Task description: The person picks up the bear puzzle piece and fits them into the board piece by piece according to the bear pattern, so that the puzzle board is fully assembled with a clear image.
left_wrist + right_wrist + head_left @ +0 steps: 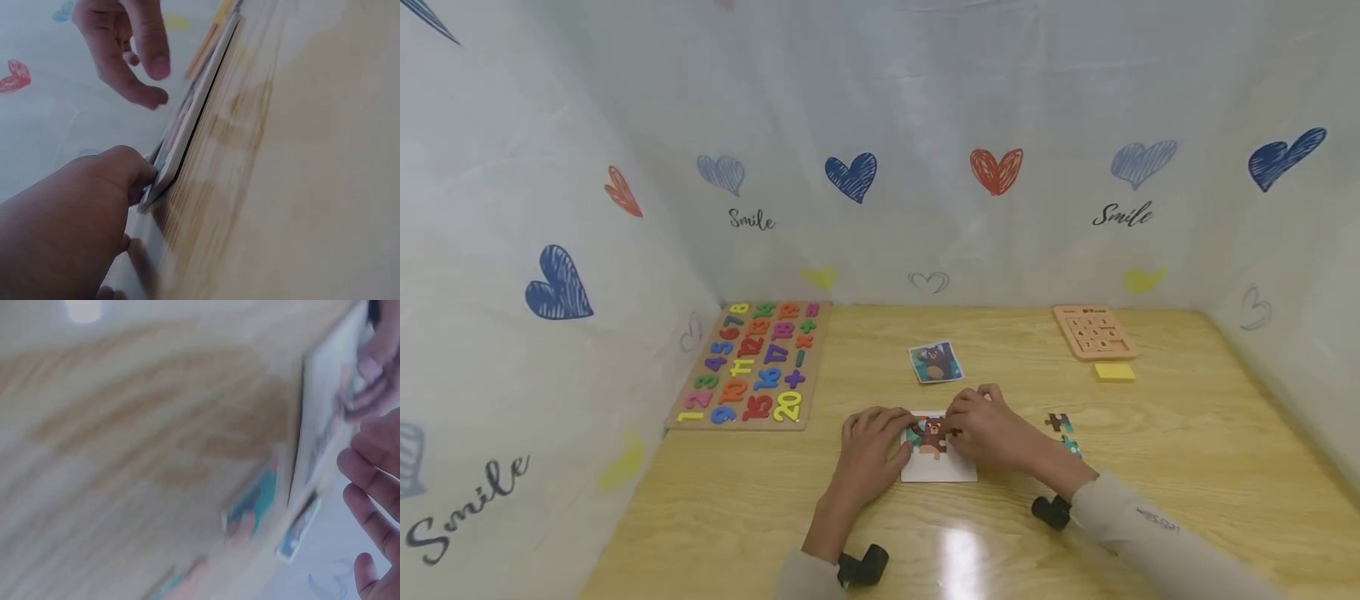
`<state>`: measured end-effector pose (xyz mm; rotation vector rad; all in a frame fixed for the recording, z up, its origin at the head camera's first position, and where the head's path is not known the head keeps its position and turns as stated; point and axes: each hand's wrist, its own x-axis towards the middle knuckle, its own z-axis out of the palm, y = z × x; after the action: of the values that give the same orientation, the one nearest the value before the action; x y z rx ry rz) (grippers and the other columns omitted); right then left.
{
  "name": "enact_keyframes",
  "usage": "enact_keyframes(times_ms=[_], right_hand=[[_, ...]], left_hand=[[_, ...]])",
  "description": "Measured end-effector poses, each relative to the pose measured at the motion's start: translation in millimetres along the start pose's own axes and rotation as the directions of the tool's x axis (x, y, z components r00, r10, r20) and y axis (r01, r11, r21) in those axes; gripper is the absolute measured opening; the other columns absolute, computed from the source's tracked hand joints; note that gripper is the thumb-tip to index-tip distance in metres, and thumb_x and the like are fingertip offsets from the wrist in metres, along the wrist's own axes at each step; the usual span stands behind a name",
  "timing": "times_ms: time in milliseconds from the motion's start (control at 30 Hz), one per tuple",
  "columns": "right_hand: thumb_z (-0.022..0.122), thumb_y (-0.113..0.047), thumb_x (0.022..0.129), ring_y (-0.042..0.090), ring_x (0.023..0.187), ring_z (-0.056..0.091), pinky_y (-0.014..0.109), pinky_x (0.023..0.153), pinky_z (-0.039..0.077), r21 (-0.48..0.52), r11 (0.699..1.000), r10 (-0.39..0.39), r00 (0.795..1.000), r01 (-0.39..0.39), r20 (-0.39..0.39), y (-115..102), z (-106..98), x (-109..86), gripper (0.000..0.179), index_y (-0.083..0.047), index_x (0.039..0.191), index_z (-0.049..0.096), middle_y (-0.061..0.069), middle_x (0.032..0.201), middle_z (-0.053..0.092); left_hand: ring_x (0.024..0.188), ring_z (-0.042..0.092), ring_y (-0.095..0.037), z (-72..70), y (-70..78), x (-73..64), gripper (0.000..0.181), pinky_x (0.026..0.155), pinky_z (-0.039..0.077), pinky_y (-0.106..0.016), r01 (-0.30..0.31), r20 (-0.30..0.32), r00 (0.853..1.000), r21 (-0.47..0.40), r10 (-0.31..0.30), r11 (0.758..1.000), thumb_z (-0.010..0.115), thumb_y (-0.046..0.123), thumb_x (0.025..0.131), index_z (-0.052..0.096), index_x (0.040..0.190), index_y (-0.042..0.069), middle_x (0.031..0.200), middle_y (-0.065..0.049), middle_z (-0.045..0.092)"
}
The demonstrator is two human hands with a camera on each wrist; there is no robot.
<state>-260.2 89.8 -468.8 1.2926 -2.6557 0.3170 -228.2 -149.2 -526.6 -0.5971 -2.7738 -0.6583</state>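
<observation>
A white puzzle board (938, 473) lies on the table, its upper part covered by joined jigsaw pieces (932, 435) showing a brown bear. My left hand (872, 450) grips the board's left side, the thumb at its near left edge. Over the right side hovers my right hand (988, 429). In the left wrist view the right hand's thumb and fingers (147, 47) stand apart with nothing between them. Loose jigsaw pieces, one brown (1057, 422) and one teal (1072, 448), lie right of the board, partly behind the right forearm.
A bear picture card (936, 363) lies beyond the board. At the back left is a number board (811, 367) with colourful numerals. A wooden sliding number puzzle (1095, 333) and a yellow block (1114, 372) sit at the back right. Printed curtains (917, 233) enclose the table.
</observation>
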Motion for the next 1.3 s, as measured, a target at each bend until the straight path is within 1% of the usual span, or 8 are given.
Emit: enact_keyframes(times_ms=[67, 267, 433, 533, 767, 967, 1167, 1300], right_hand=[[0.077, -0.013, 0.085, 0.020, 0.104, 0.057, 0.053, 0.088, 0.035, 0.011, 0.999, 0.042, 0.999, -0.042, -0.013, 4.8, -4.5, -6.6, 0.012, -0.016, 0.098, 0.078, -0.002, 0.102, 0.069], [0.079, -0.009, 0.082, 0.022, 0.101, 0.059, 0.055, 0.087, 0.036, 0.046, 0.997, 0.066, 0.993, -0.062, -0.100, 22.2, -13.1, -33.9, 0.017, -0.012, 0.099, 0.076, 0.000, 0.100, 0.069], [0.076, -0.011, 0.085, 0.024, 0.103, 0.059, 0.055, 0.088, 0.035, 0.045, 0.989, 0.140, 0.988, -0.137, -0.069, 33.4, -18.7, -52.4, 0.017, -0.010, 0.101, 0.075, 0.000, 0.102, 0.070], [0.076, -0.010, 0.085, 0.025, 0.104, 0.059, 0.056, 0.087, 0.036, 0.036, 0.986, 0.163, 0.985, -0.161, -0.065, 40.3, -22.1, -61.2, 0.018, -0.009, 0.102, 0.075, 0.002, 0.103, 0.070], [0.079, -0.004, 0.081, 0.025, 0.097, 0.060, 0.056, 0.085, 0.035, 0.051, 0.981, 0.192, 0.970, -0.187, -0.149, 63.0, -33.3, -80.9, 0.020, -0.008, 0.100, 0.074, 0.002, 0.102, 0.069], [0.078, -0.006, 0.083, 0.027, 0.100, 0.059, 0.059, 0.086, 0.034, 0.047, 0.966, 0.257, 0.962, -0.254, -0.088, 75.1, -37.7, -96.3, 0.020, -0.010, 0.102, 0.074, 0.002, 0.103, 0.069], [0.079, -0.008, 0.082, 0.030, 0.105, 0.058, 0.061, 0.087, 0.033, 0.024, 0.942, 0.336, 0.941, -0.336, -0.035, 84.9, -37.0, -107.6, 0.020, -0.013, 0.102, 0.075, 0.003, 0.105, 0.069], [0.078, -0.009, 0.082, 0.031, 0.107, 0.058, 0.061, 0.088, 0.033, 0.022, 0.931, 0.365, 0.931, -0.365, -0.009, 90.7, -35.0, -111.9, 0.020, -0.013, 0.102, 0.075, 0.003, 0.106, 0.069]], left_hand=[[0.128, 0.046, -0.024, 1.0, 4.1, 0.5, 0.031, 0.106, 0.029, -0.055, 0.015, -0.019, 1.000, -0.009, -0.015, 1.000, 0.060, 0.034, 0.098, 0.067, 0.128, 0.027, 0.134, 0.006, 0.058], [0.124, 0.047, -0.027, 6.5, 16.2, 5.7, 0.029, 0.106, 0.027, -0.056, 0.096, -0.079, 0.992, -0.031, -0.098, 0.995, 0.062, 0.046, 0.096, 0.071, 0.115, 0.026, 0.127, 0.004, 0.061], [0.122, 0.047, -0.028, 12.7, 22.3, 9.1, 0.032, 0.105, 0.028, -0.056, 0.150, -0.124, 0.981, -0.028, -0.152, 0.988, 0.065, 0.052, 0.092, 0.072, 0.108, 0.026, 0.124, 0.002, 0.062], [0.121, 0.048, -0.029, 15.8, 23.7, 9.5, 0.032, 0.104, 0.030, -0.056, 0.161, -0.146, 0.976, -0.008, -0.160, 0.987, 0.069, 0.051, 0.089, 0.071, 0.106, 0.025, 0.122, 0.002, 0.062], [0.120, 0.048, -0.030, 17.6, 26.8, 9.4, 0.035, 0.103, 0.031, -0.056, 0.168, -0.165, 0.973, 0.019, -0.162, 0.986, 0.073, 0.049, 0.086, 0.069, 0.107, 0.022, 0.120, 0.001, 0.062], [0.119, 0.048, -0.030, 17.1, 27.4, 7.5, 0.034, 0.103, 0.032, -0.056, 0.153, -0.176, 0.973, 0.015, -0.148, 0.988, 0.073, 0.048, 0.087, 0.069, 0.106, 0.021, 0.119, 0.001, 0.062], [0.119, 0.048, -0.030, 18.6, 28.5, 8.1, 0.036, 0.103, 0.032, -0.056, 0.154, -0.173, 0.973, 0.009, -0.150, 0.988, 0.073, 0.050, 0.087, 0.070, 0.109, 0.021, 0.120, 0.002, 0.062], [0.120, 0.048, -0.029, 19.0, 28.8, 8.6, 0.035, 0.104, 0.031, -0.056, 0.160, -0.170, 0.973, 0.000, -0.157, 0.987, 0.074, 0.049, 0.087, 0.070, 0.109, 0.022, 0.121, 0.002, 0.062]])
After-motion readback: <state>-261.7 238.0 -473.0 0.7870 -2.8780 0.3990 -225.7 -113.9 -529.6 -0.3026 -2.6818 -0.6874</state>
